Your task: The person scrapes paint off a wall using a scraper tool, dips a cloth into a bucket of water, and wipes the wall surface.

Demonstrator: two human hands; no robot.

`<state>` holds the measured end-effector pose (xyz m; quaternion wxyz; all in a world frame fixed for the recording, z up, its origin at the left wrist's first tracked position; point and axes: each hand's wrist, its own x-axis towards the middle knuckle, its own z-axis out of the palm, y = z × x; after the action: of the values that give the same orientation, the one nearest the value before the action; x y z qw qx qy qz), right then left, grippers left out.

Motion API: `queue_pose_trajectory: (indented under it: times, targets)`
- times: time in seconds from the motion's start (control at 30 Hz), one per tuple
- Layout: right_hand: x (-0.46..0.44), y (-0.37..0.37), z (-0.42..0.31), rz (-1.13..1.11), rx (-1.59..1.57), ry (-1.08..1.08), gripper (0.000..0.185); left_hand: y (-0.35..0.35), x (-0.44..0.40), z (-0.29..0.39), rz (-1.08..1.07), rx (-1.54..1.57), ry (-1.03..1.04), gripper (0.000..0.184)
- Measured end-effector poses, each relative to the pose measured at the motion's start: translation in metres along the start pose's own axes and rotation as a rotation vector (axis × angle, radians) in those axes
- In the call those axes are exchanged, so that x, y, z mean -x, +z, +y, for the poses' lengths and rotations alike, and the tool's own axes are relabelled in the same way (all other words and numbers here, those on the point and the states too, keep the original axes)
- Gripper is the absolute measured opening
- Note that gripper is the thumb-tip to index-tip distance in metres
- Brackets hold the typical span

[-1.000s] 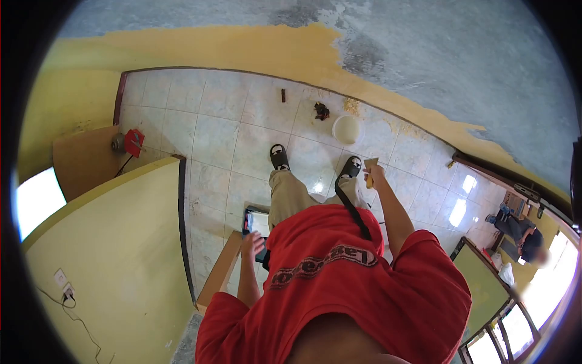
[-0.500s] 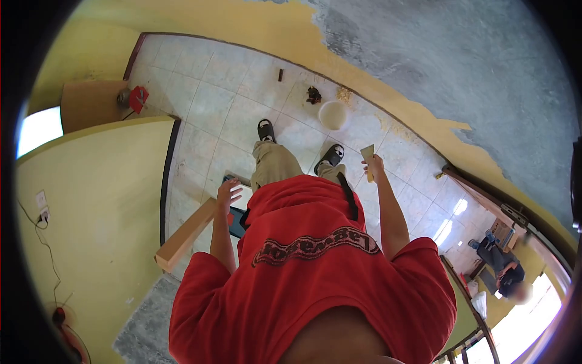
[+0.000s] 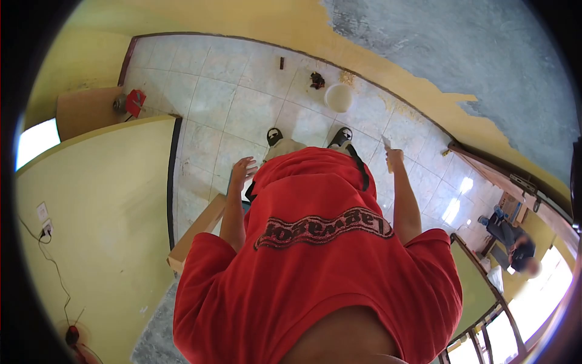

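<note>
We hold the flat-bladed scraper with a pale yellowish handle (image 3: pixel 386 143) in our right hand (image 3: pixel 395 157), fingers clamped around the handle, blade jutting past them over the glossy pale tiled floor (image 3: pixel 209 100). Our left hand (image 3: pixel 244 170) hangs open, fingers slightly apart.

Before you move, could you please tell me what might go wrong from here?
The round white bucket stands just ahead of the black sandals, so a step forward could knock it over. Pale crumbled debris near it might be slippery. The right hand holds a pale-handled scraper, its blade bare, which could nick someone.
</note>
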<state>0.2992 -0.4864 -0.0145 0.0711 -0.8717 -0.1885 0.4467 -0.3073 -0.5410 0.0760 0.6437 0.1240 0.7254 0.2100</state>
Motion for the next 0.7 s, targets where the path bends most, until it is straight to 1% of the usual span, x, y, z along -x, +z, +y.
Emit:
queue_pose_trajectory:
  times: [0.03,0.1,0.13,0.17,0.23,0.27,0.3,0.37,0.43,0.53,0.63,0.7]
  targets:
    - [0.008,0.015,0.000,0.042,0.014,-0.034,0.040,-0.013,-0.007,-0.004,-0.013,0.000,-0.001,0.041]
    - [0.031,0.041,-0.001,0.019,-0.064,-0.080,0.036,-0.038,-0.020,-0.007,-0.060,-0.072,0.072,0.042]
    - [0.042,0.056,-0.004,-0.017,-0.127,-0.028,0.033,-0.051,-0.026,-0.009,-0.084,-0.091,0.119,0.041]
    - [0.054,0.071,-0.007,-0.052,-0.190,0.021,0.030,-0.064,-0.030,-0.010,-0.098,-0.084,0.121,0.041]
    - [0.091,0.093,-0.021,-0.114,-0.356,0.051,0.026,-0.092,-0.040,-0.013,-0.045,-0.090,0.112,0.040]
    - [0.102,0.102,-0.025,-0.130,-0.394,0.068,0.022,-0.105,-0.041,-0.011,-0.057,-0.034,0.100,0.041]
    - [0.111,0.109,-0.030,-0.124,-0.393,0.070,0.022,-0.116,-0.041,-0.010,-0.062,-0.034,0.098,0.041]
    - [0.126,0.122,-0.031,-0.105,-0.451,0.042,0.022,-0.140,-0.036,-0.009,0.024,0.024,-0.028,0.041]
    - [0.128,0.127,-0.034,-0.125,-0.416,0.065,0.022,-0.159,-0.033,-0.002,0.031,0.000,-0.036,0.041]
    - [0.148,0.120,-0.051,-0.144,-0.503,0.066,0.019,-0.186,-0.044,0.005,0.059,-0.021,-0.038,0.041]
    - [0.159,0.098,-0.099,-0.157,-0.541,-0.003,0.022,-0.184,-0.062,0.031,0.072,-0.081,-0.064,0.040]
    - [0.156,0.083,-0.132,-0.157,-0.379,-0.226,0.024,-0.168,-0.087,0.053,0.019,-0.139,-0.065,0.043]
